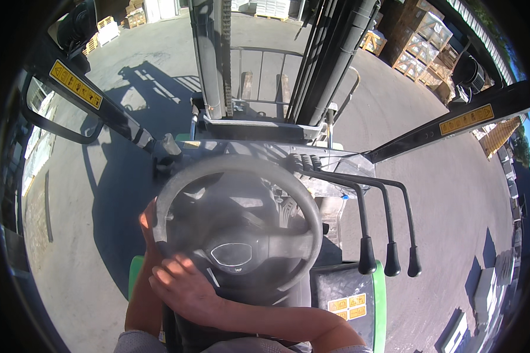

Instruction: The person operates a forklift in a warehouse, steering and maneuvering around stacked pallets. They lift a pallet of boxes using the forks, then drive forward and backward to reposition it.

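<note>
A dark grey steering wheel [241,165] fills the middle of the view, its spokes blurred. My left hand [149,226] is at the left side of the rim, partly hidden by it and closed round it. My right forearm crosses low in front of my body to the left. At its end, my right hand [185,288] is on the lower left of the rim, fingers curled over it. Right of the wheel stand three bent black levers [390,235] with knobs; neither hand touches them.
Ahead rises the forklift mast [212,65], with a load guard [271,53] and forks beyond. Black cab posts slant at both sides; a mirror [62,112] hangs left. Crated stacks [421,47] stand far right on the paved yard, and pale slabs [486,294] lie nearer right.
</note>
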Demonstrator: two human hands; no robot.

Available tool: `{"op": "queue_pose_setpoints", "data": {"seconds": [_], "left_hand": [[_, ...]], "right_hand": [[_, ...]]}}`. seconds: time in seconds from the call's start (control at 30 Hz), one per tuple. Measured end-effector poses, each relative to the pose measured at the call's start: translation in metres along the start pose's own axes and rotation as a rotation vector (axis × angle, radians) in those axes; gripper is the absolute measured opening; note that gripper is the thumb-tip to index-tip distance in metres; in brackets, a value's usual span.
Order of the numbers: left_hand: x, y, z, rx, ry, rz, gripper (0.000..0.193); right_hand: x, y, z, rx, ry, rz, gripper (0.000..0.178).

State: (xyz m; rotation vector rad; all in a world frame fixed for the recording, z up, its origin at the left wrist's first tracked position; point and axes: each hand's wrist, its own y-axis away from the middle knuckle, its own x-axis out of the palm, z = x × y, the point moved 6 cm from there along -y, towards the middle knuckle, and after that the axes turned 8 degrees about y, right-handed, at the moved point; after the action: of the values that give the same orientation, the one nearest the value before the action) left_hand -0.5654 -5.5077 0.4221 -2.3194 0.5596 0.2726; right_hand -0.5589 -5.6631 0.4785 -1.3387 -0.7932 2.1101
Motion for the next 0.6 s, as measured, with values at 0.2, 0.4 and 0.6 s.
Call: {"op": "queue_pose_setpoints", "data": {"seconds": [0.2,0.4,0.6], "left_hand": [[0.026,-0.034,-0.093,-0.080,-0.950,-0.327,0.021],[0.003,-0.039,0.060,-0.196,0.379,-0.020,0.038],[-0.002,-0.027,0.083,-0.291,0.269,0.062,0.039]], "right_hand": [[-0.048,-0.098,-0.056,-0.002,0.226,-0.122,0.019],[-0.155,-0.037,-0.124,0.251,0.478,-0.246,0.023],[-0.119,0.080,-0.032,0.381,0.404,-0.092,0.036]]}}
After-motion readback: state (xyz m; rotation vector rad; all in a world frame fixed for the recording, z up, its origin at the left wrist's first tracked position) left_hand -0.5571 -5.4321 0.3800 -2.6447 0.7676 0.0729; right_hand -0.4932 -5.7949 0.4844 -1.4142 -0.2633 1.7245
